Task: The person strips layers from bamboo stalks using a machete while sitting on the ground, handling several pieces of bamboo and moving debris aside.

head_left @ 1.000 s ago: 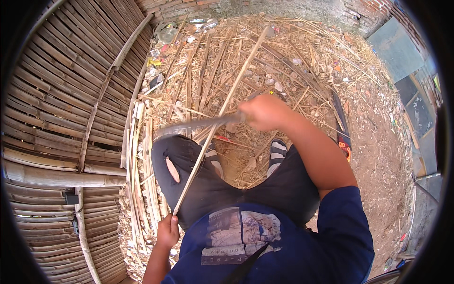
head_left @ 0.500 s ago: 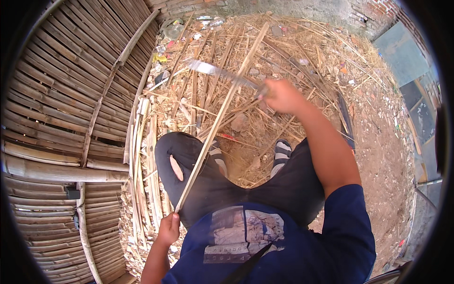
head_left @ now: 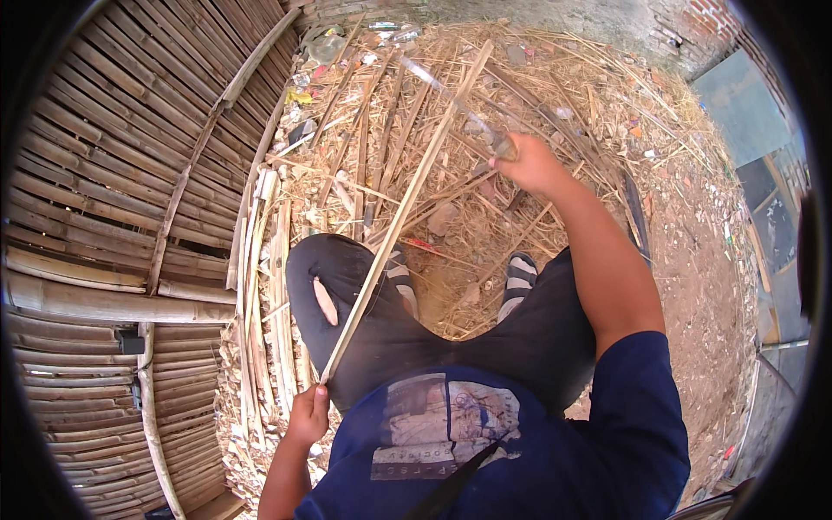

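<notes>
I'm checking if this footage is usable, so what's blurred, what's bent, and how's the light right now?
Head view, blur: the long, narrow metal blade in the bare right hand is smeared, while the thin, pale bamboo strip looks sharper. Head view, distortion: the brown bamboo-slat wall bows at the left side. Head view, light: fairly even, soft daylight.

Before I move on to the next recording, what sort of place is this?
Probably a rough outdoor yard beside a bamboo structure: a slatted bamboo wall fills the left, a weathered brick wall shows at the far edge, and bare dirt ground lies at the right.
</notes>
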A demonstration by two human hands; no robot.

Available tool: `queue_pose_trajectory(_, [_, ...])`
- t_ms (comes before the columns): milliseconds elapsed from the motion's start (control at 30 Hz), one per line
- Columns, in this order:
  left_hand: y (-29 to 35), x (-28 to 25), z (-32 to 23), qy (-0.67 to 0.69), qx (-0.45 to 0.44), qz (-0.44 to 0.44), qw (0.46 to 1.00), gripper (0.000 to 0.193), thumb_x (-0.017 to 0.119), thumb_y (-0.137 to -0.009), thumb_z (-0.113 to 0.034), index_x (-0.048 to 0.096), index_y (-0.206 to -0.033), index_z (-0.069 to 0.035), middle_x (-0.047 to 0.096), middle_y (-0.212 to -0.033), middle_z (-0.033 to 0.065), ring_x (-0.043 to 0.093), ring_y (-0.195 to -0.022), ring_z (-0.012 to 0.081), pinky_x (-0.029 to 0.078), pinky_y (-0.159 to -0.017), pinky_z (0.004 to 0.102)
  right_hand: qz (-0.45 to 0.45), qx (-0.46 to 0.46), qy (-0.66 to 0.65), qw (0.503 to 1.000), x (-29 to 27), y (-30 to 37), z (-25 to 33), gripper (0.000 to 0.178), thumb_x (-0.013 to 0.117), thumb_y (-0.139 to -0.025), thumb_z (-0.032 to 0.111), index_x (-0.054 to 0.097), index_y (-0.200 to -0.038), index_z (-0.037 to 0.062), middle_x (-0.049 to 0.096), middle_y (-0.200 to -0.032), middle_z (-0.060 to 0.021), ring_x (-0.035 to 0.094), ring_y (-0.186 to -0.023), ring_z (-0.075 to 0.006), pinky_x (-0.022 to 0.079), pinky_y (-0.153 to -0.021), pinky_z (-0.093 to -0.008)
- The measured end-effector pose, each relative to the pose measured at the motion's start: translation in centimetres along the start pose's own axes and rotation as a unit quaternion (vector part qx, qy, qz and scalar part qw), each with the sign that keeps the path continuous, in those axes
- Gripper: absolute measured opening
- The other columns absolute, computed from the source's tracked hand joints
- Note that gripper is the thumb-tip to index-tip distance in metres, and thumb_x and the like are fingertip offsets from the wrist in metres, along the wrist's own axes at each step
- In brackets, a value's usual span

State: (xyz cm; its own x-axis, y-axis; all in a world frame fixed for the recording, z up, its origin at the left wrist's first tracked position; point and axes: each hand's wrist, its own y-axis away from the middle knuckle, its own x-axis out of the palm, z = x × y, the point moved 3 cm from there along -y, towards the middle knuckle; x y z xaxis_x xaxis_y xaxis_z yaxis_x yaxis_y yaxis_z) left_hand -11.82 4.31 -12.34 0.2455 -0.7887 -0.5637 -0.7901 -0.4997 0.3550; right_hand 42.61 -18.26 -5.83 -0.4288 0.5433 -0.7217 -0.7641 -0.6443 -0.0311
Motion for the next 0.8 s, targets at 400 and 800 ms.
queue_pose_trajectory(400, [-0.3, 0.2, -0.5, -0.015, -0.003, 0.010, 1.000, 0.055, 0.039, -0.109, -0.050, 0.051, -0.077, -0.006, 0.047, -0.064, -0.0005, 0.041, -0.055, 0.0103, 0.037, -0.053, 0.0280, 0.077, -0.138, 0.092, 0.983, 3.5, 0.7, 2.2, 0.029, 0.074, -0.086, 0.026, 0.064, -0.103, 0.0041, 0.071, -0.088, -0.0182, 0.071, -0.084, -0.0370, 0.056, -0.076, -0.0475])
queue_pose_trajectory(800, [-0.5, -0.6, -0.9, 0.183, -0.154, 0.146, 0.960, 0.064, 0.037, -0.102, -0.067, 0.046, -0.077, -0.009, 0.038, -0.062, -0.0040, 0.033, -0.052, 0.0074, 0.027, -0.047, 0.0264, 0.151, -0.290, 0.229, 0.917, 4.9, 5.2, 8.8, 0.025, 0.072, -0.075, 0.011, 0.066, -0.100, 0.0132, 0.069, -0.078, -0.0135, 0.069, -0.075, -0.0338, 0.055, -0.067, -0.0470])
